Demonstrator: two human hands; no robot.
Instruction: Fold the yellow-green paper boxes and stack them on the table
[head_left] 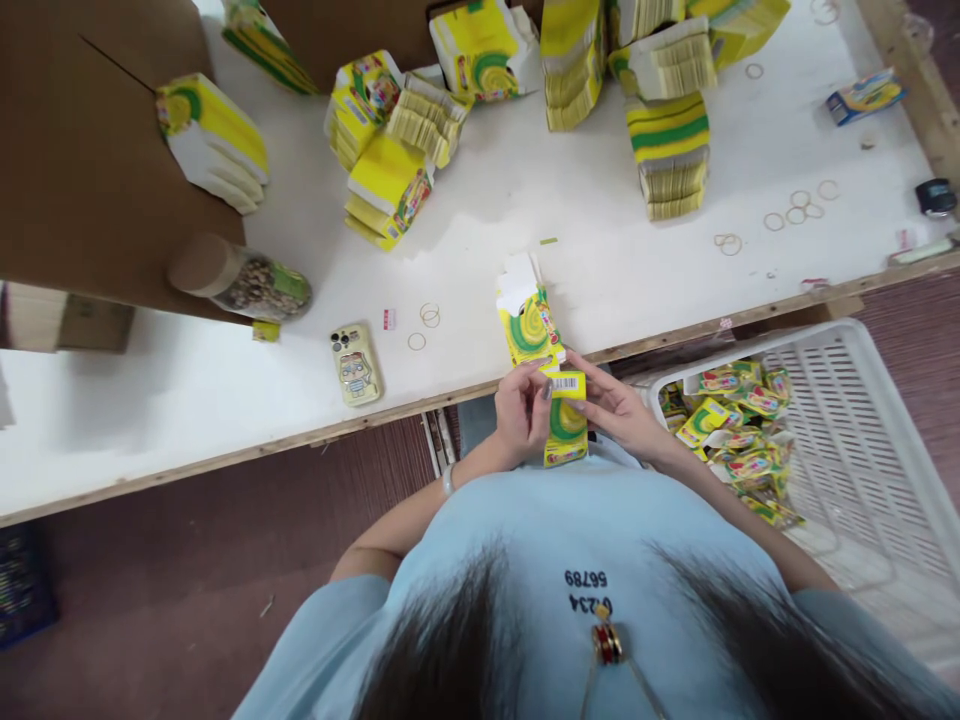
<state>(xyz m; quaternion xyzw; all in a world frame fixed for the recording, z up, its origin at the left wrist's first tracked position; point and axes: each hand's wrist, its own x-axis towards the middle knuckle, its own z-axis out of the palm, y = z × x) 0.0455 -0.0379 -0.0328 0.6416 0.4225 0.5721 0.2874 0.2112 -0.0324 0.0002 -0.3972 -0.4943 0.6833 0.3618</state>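
Note:
A small yellow and green printed carton with a barcode on its upper end is between my two hands, just in front of the table edge. My left hand is closed, its fingers curled at the carton's left upper side. On the other side, my right hand grips the carton's right edge between thumb and fingers. Directly beyond my hands, flat cartons with white flaps lie on the table's near edge, partly hidden by my fingers.
Banded stacks of flat cartons stand along the table's far side. A phone, a jar and rubber bands lie to the left. At right below the table, a white plastic basket holds many yellow cartons. Brown cardboard boxes stand far left.

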